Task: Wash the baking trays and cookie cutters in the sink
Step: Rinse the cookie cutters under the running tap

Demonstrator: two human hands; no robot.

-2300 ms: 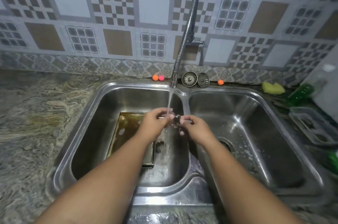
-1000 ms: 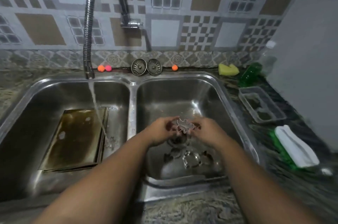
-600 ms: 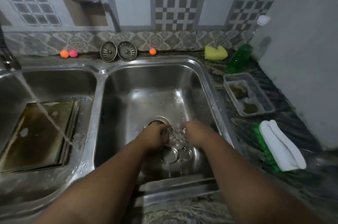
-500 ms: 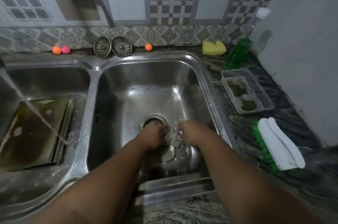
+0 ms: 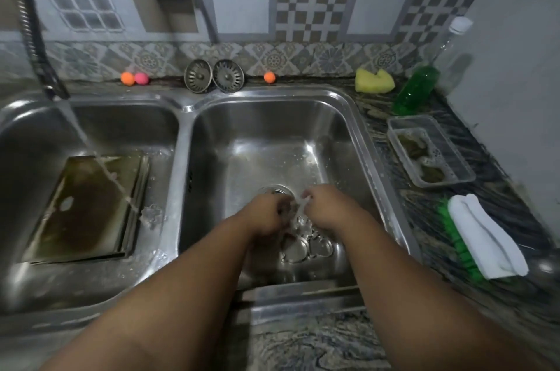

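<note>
A ribbed metal tap hose (image 5: 33,37) hangs at far left, sending a thin slanting stream of water (image 5: 100,164) into the left basin (image 5: 121,125) of a steel double sink. The rectangular baking tray (image 5: 85,210) lies flat on that basin's floor, its long axis running front to back and leaning a little right; its surface is brown-stained and wet, and stacked edges show along its right side. A flower-shaped cutter (image 5: 153,214) of thin metal lies just beside the tray's right edge, where the water lands.

On the ledge behind sit two orange balls and a pink one, with two round slotted strainers (image 5: 198,75) propped against the patterned tiles.

In the right basin (image 5: 266,128), near the drain (image 5: 277,190), the left hand (image 5: 266,214) and right hand (image 5: 325,208) meet, fingers curled, pinching a small cookie cutter (image 5: 298,205) between them (it is blurred, so its outline and direction cannot be told). More loose cutters (image 5: 306,246), shiny with rounded outlines, lie clustered on the basin floor just in front of the hands.

On the mottled stone counter (image 5: 424,213) to the right stand a yellow sponge (image 5: 374,81), a green bottle (image 5: 415,90), a clear plastic tub (image 5: 430,152) holding murky scraps, a green-bristled brush (image 5: 457,246) and a folded white cloth (image 5: 485,240) resting against it.
</note>
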